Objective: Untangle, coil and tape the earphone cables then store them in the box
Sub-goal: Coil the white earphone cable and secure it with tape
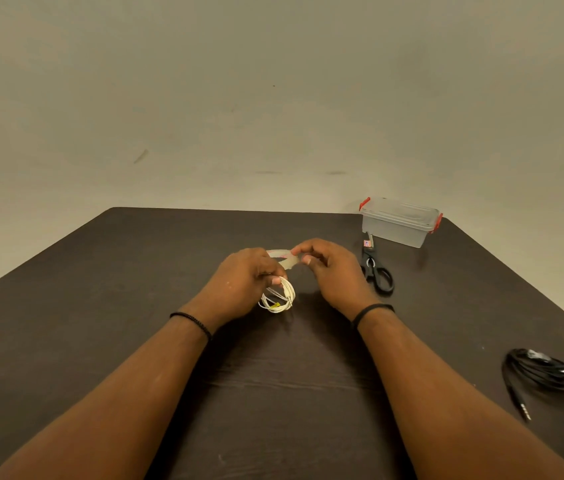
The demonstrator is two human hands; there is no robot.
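White earphone coil point(277, 297) pinched in left hand point(242, 282), right hand point(329, 268) gripping tape roll point(285, 258)

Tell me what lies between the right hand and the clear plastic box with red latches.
The head view shows black-handled scissors lying on the dark table, between the right hand and the clear plastic box.

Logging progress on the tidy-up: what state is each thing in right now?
white earphone cable: coiled, held in left hand
tape roll: held between both hands, right hand pinching its strip
black earphone cable: loosely bundled, lying on the table, untaped as far as visible
box: lid on
scissors: closed, lying flat
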